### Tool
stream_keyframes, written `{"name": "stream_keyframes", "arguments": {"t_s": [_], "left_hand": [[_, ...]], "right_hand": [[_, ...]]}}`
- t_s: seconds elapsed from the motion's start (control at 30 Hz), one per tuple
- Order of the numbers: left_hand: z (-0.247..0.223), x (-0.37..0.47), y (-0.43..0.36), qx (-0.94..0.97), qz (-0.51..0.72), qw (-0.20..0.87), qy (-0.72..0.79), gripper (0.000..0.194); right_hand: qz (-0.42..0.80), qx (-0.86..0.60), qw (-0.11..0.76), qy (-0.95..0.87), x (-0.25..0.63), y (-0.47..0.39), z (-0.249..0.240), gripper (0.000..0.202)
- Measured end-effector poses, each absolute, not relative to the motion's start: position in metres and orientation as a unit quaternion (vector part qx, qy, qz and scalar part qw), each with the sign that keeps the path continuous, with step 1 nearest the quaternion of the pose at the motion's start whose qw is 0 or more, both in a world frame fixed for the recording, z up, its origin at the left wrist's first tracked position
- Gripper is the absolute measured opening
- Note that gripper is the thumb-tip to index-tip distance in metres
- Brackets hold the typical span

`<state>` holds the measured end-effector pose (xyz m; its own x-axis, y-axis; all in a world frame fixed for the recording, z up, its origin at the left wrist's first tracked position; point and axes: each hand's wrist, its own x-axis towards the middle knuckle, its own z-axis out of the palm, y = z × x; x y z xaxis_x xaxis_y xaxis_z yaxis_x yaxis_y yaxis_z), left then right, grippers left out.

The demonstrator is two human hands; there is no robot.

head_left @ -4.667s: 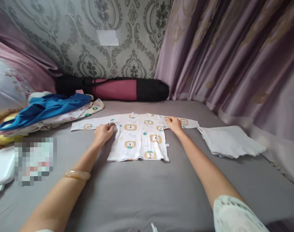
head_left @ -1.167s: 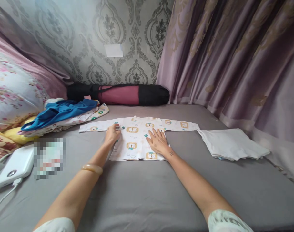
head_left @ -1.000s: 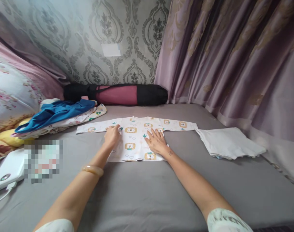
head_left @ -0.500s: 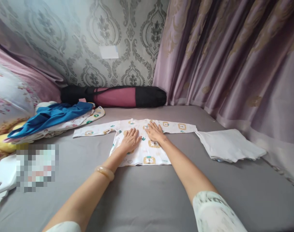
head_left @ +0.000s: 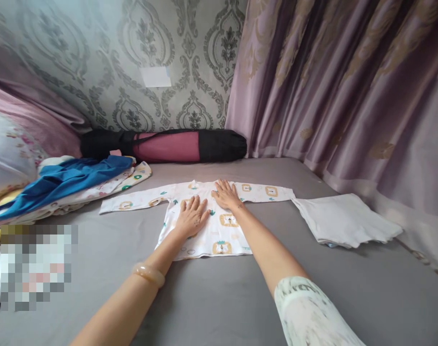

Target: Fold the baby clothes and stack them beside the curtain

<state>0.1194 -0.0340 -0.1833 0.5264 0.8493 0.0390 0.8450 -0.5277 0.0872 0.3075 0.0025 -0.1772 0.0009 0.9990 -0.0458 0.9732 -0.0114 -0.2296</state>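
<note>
A small white long-sleeved shirt [head_left: 207, 245] with lion and leaf prints lies spread on the grey sheet, its sleeves stretched out to both sides. My left hand [head_left: 193, 216] rests flat on the left half of its body, fingers spread. Higher up, near the neckline, my right hand [head_left: 226, 194] lies flat on the cloth with its fingers stretched out. Neither hand grips anything. The tip of the right sleeve touches a stack of folded white cloth [head_left: 348, 218].
At the left is a heap of clothes [head_left: 85, 175] with a blue garment on top. A black and pink roll bag [head_left: 168, 146] lies along the patterned wall. Purple curtains [head_left: 294, 86] hang at the right. A blurred patch [head_left: 38, 269] covers something at the lower left.
The view has shifted slightly, so the clothes heap sits further left. My right hand has moved a little up and left across the shirt; my left hand remains flat on it.
</note>
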Motion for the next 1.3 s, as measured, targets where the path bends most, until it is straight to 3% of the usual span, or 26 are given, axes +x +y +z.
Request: {"name": "stream_keyframes", "arguments": {"t_s": [0.13,0.23,0.33,0.4,0.6,0.7,0.8,1.13,1.3], "left_hand": [[-0.181,0.120,-0.034,0.871,0.031,0.036,0.488,0.059],[-0.182,0.120,-0.034,0.871,0.028,0.037,0.489,0.060],[-0.184,0.120,-0.033,0.873,0.020,0.037,0.487,0.061],[-0.185,0.120,-0.032,0.873,0.016,0.035,0.485,0.061],[-0.183,0.122,-0.032,0.870,0.003,0.032,0.492,0.060],[-0.184,0.122,-0.032,0.873,0.002,0.027,0.487,0.060],[-0.187,0.121,-0.031,0.877,0.007,0.019,0.481,0.059],[-0.150,0.141,-0.011,0.880,0.018,0.060,0.470,0.040],[-0.153,0.186,0.016,0.918,0.084,0.100,0.374,0.033]], "right_hand": [[0.138,-0.700,0.085,-0.696,0.309,0.003,-0.174,0.063],[0.184,-0.687,0.161,-0.685,0.322,0.004,-0.164,0.061],[0.149,-0.727,0.259,-0.618,0.354,-0.001,-0.152,0.056],[0.111,-0.792,0.279,-0.531,0.382,-0.009,-0.146,0.053],[0.006,-0.920,0.223,-0.321,0.451,-0.044,-0.149,0.044],[-0.009,-0.941,0.200,-0.274,0.461,-0.051,-0.161,0.053],[0.002,-0.946,0.186,-0.266,0.462,-0.048,-0.170,0.065],[-0.005,-0.947,0.199,-0.251,0.466,-0.044,-0.163,0.055],[0.058,-0.932,0.220,-0.283,0.466,-0.044,-0.158,0.045]]}}
